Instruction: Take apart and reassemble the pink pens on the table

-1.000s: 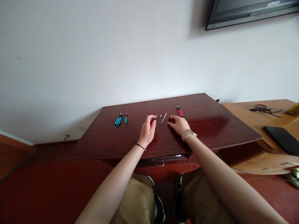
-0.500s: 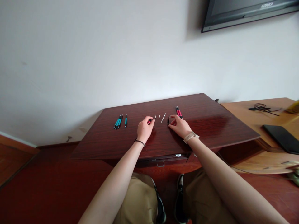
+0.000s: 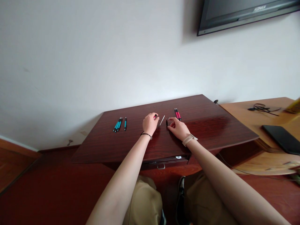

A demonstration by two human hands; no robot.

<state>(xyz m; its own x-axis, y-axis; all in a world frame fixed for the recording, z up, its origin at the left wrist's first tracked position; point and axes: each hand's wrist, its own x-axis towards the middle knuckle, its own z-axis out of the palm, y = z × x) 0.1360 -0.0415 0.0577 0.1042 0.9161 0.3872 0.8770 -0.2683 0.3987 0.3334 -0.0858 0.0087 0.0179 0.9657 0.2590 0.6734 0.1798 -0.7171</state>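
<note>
In the head view, the left hand rests on the dark wood table, fingers curled around a red pen part whose tip shows above them. The right hand pinches a small black pen piece against the tabletop. A thin white refill lies between the hands. Two red pens lie just beyond the right hand; teal pens lie well left.

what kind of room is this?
Probably a home or hotel-type room, not a workshop: a dark screen mounted on the white wall, a glossy dark red-brown wooden desk with a drawer, and a lighter wooden side table holding a black coiled cable and a flat black device.
</note>
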